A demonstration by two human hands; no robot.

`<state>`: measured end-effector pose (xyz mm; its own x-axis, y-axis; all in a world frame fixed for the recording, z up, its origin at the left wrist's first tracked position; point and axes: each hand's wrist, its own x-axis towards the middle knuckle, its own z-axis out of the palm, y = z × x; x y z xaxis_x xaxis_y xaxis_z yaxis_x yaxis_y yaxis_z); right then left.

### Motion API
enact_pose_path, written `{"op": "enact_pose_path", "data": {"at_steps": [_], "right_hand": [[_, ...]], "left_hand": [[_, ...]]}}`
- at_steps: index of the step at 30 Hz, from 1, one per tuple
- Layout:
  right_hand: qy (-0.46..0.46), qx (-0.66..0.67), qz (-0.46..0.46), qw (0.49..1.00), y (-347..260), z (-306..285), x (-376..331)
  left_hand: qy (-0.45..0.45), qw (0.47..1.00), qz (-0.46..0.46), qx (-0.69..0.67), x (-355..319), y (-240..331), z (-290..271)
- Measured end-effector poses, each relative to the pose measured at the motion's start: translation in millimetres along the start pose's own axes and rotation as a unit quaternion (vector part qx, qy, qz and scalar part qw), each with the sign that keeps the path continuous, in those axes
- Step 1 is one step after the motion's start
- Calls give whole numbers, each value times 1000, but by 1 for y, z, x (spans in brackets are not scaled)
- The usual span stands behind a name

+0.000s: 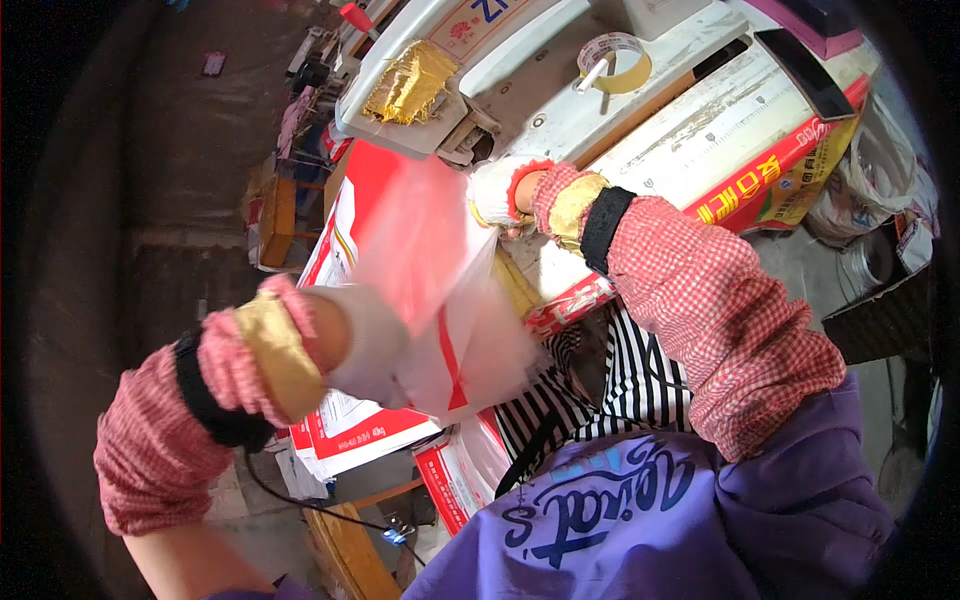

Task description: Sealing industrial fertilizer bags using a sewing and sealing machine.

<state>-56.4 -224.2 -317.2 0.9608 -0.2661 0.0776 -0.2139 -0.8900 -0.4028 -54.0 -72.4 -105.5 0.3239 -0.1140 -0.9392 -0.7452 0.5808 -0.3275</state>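
Note:
A translucent white and red plastic bag (pixel 490 345), smeared by motion, spans the space between my two hands. My left hand (pixel 372 345), in a white glove, is at its left edge; the fingers are blurred but appear closed on it. My right hand (pixel 500 193), in a white glove with a red cuff, is beside the head of a white sewing machine (pixel 545 85). Its fingers curl down at the bag's upper corner, partly hidden. Beneath lies a stack of red and white printed bags (pixel 375 435), with the upper part blurred.
On the machine sit a tape roll (pixel 630 75) and a yellow cloth patch (pixel 410 85). A dark phone (pixel 805 75) lies at the far right of the worktop (pixel 690 140). White plastic sacks (pixel 870 180) stand beyond its right end. A wooden stool (pixel 345 550) is low at left.

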Motion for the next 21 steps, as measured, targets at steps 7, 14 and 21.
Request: {"op": "enact_pose_path", "data": {"at_steps": [7,14,21], "right_hand": [[-52,22,147,988,-42,-10,-15],[147,-128,282,939,-128,50,-107],[216,35,356,908,-108,63,-67]], "left_hand": [[-13,991,-33,-131,-8,75,37],[116,949,269,113,26,128,-10],[49,977,193,75,6,91,-13]]}}
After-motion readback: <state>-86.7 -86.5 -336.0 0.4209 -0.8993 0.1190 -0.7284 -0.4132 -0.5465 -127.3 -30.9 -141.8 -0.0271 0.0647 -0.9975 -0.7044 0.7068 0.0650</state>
